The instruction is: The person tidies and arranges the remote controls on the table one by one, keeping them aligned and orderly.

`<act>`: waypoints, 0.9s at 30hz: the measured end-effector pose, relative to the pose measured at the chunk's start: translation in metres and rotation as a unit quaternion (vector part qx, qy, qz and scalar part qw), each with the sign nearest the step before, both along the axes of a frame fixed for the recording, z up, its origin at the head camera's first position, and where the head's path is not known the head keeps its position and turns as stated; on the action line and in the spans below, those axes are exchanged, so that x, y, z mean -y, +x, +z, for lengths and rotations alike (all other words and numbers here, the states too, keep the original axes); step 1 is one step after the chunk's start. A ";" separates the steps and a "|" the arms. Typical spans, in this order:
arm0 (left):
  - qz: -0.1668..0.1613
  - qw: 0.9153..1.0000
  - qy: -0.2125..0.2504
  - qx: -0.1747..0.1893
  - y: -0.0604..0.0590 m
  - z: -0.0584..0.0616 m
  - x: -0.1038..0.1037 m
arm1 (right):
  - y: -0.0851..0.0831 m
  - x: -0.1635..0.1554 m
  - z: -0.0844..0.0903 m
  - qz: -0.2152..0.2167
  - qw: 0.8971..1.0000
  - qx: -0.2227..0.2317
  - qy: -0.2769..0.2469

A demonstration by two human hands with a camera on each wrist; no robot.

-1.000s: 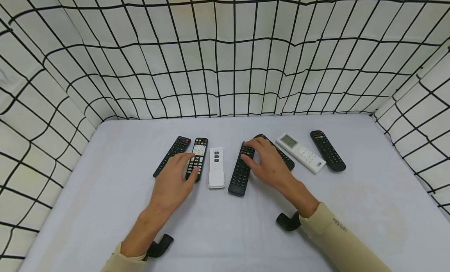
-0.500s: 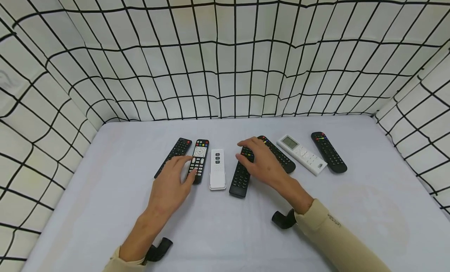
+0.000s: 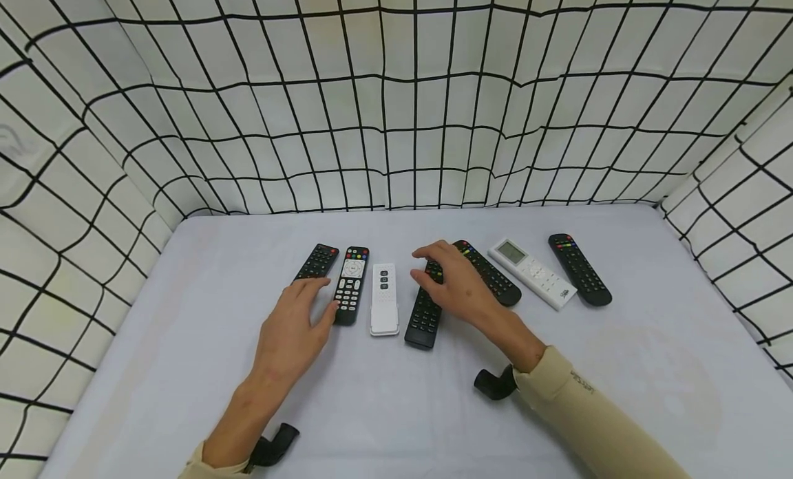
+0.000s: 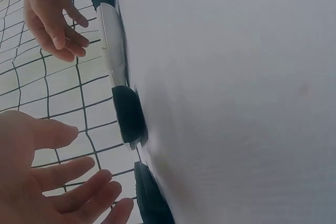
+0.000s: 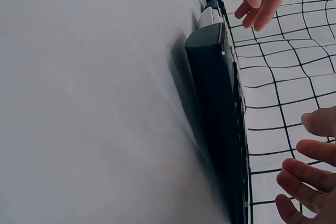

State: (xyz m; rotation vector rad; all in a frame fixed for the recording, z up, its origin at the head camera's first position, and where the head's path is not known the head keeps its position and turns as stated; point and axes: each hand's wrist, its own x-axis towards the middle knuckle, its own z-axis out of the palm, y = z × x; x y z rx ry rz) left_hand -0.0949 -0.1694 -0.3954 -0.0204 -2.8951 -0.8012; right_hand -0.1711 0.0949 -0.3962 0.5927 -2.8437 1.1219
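Taking twelve o'clock as the far edge of the head view, your left hand (image 3: 290, 331) points its fingers to about one. It is loosely spread and grips nothing; the left wrist view shows its fingers apart from the remotes. It covers the near end of the leftmost black remote (image 3: 318, 260), whose uncovered end shows at one o'clock from it. At two o'clock, just beside your fingertips, lies the black remote with a white ring pad (image 3: 350, 286). Past that, between two and three, the white three-button remote (image 3: 385, 300) lies straight along the twelve-to-six line.

Your right hand (image 3: 457, 286) points to about ten, thumb and fingers parted, holding nothing. It hovers over the long black remote (image 3: 424, 321), hiding part of its far end; the rest shows at seven to eight o'clock from your hand. At two o'clock lies the slanted black remote (image 3: 492, 274), its red-button end toward eleven. Around three lie the white remote with a screen (image 3: 533, 272) and, beyond it, the rightmost black remote (image 3: 579, 269).

All seven rest on the white cloth (image 3: 384, 396), with the black net (image 3: 414, 129) rising at twelve.
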 end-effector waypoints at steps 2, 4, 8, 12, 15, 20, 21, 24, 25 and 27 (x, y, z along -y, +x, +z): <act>0.002 1.000 -0.003 -0.001 0.001 -0.001 0.001 | -0.001 0.002 0.000 0.005 1.000 -0.002 -0.004; 0.003 1.000 -0.005 -0.002 0.001 -0.001 0.002 | -0.002 0.005 0.000 0.010 1.000 -0.002 -0.006; 0.005 1.000 -0.008 -0.006 0.001 -0.002 0.002 | -0.004 0.009 0.000 0.016 1.000 0.002 -0.008; 0.008 1.000 -0.008 -0.004 0.001 0.000 0.003 | -0.006 0.015 0.002 0.018 1.000 0.005 -0.006; 0.016 1.000 -0.007 0.000 0.001 0.002 0.004 | -0.008 0.021 0.004 0.024 1.000 0.001 -0.009; 0.023 1.000 -0.001 -0.003 0.003 0.000 0.005 | -0.008 0.029 0.005 0.033 0.999 0.009 -0.014; 0.024 1.000 0.000 -0.004 0.004 -0.001 0.005 | -0.008 0.030 0.005 0.034 0.999 0.013 -0.014; 0.026 1.000 0.000 -0.011 0.005 -0.001 0.007 | -0.008 0.033 0.005 0.037 0.999 0.018 -0.014; 0.028 1.000 0.001 -0.012 0.005 0.000 0.007 | -0.009 0.034 0.005 0.038 0.999 0.019 -0.015; 0.033 0.999 0.000 -0.016 0.005 0.000 0.009 | -0.009 0.036 0.004 0.040 0.999 0.023 -0.013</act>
